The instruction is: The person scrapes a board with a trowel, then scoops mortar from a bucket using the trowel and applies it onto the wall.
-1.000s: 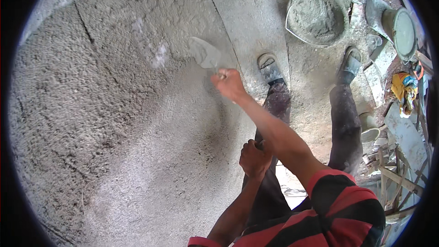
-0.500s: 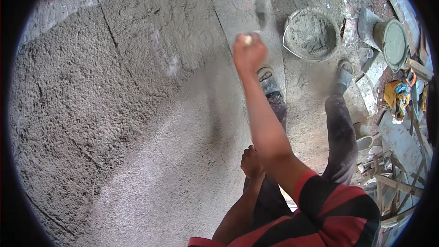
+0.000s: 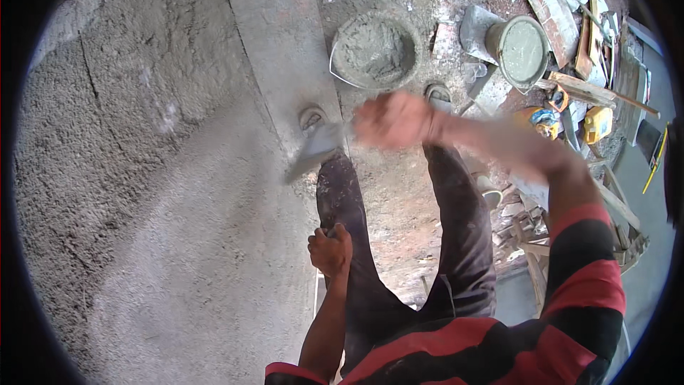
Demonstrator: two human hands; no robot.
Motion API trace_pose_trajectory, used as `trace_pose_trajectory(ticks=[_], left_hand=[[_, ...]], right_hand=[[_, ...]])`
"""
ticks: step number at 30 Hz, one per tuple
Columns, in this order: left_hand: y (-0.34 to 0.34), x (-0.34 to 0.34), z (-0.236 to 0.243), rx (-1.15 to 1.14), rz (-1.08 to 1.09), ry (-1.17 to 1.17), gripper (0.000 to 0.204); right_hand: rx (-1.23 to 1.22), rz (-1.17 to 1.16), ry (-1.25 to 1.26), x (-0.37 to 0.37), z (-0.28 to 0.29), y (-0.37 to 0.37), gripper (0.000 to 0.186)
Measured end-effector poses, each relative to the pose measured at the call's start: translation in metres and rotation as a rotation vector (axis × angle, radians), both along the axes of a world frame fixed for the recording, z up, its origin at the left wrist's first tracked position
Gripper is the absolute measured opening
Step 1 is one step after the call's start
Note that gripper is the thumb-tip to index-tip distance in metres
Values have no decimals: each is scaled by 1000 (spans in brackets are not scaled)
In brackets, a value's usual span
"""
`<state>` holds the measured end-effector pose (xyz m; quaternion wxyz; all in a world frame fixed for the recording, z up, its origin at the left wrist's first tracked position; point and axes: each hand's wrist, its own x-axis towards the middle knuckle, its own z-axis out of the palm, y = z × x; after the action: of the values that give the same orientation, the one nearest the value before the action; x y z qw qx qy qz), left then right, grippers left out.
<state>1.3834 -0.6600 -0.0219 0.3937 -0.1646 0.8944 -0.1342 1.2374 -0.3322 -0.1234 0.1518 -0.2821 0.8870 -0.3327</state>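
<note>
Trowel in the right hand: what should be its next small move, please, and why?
Perhaps bring the trowel to the bucket and scoop some grey mix. The right hand appears just below the bucket in the view, the bucket holds plenty of mix, and the surface at left is partly coarse. Blur hides whether the blade is already loaded.

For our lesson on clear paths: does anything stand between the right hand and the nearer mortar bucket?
Nothing visible does: the right hand, blurred and gripping the trowel, shows just below the bucket in this view.
</note>
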Motion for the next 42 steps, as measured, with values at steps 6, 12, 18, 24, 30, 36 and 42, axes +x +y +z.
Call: trace_pose_trajectory(ticks=[6, 12, 18, 24, 30, 36, 42], left_hand=[[42, 8, -50, 326, 268, 168, 54], [141, 10, -239, 833, 331, -29, 69], [212, -77, -326, 1165, 1423, 12, 64], [255, -111, -320, 1146, 1516, 394, 42], [263, -154, -251, 1010, 1171, 439, 36], [192, -110, -84, 1010, 432, 399, 21], [154, -75, 7, 1048, 500, 348, 23]], right_hand=[[694, -224, -665, 19, -101, 121, 20], [613, -239, -472, 64, -162, 153, 20], [188, -309, -512, 86, -104, 126, 23], [-391, -866, -663, 140, -88, 159, 34], [398, -604, -439, 89, -21, 160, 28], [621, -393, -458, 40, 19, 129, 26], [-500, -503, -832, 146, -16, 43, 40]])
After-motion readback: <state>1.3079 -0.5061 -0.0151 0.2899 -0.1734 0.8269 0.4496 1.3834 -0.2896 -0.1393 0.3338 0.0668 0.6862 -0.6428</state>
